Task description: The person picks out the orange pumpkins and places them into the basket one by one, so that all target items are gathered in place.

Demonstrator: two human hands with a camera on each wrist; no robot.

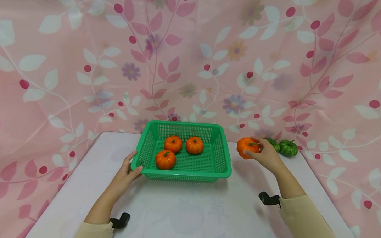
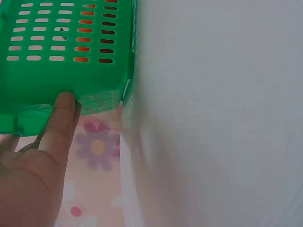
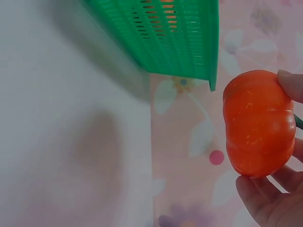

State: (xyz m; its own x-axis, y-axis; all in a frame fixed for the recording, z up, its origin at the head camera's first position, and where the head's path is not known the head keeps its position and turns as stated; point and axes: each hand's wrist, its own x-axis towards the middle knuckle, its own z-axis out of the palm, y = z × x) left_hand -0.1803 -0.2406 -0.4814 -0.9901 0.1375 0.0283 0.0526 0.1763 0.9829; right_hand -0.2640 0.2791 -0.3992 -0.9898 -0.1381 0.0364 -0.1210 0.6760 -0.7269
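A green plastic basket (image 1: 181,173) with slotted sides stands on the table, three small orange pumpkins (image 1: 165,160) inside, toward its left and middle. My left hand (image 1: 124,174) holds the basket's near left corner, thumb at the front rim and fingers along the left side. To the right of the basket, my right hand (image 1: 267,156) grips another orange pumpkin (image 1: 244,147) between thumb and fingers. In the right wrist view this ribbed pumpkin (image 3: 258,123) is held off the table, apart from the basket; its green stem is mostly hidden at the frame edge.
Two green pumpkins (image 1: 289,148) sit at the table's back right, one partly hidden behind my right hand. The table has a white cloth (image 1: 186,211). A pink floral curtain (image 1: 193,62) hangs directly behind and along both sides.
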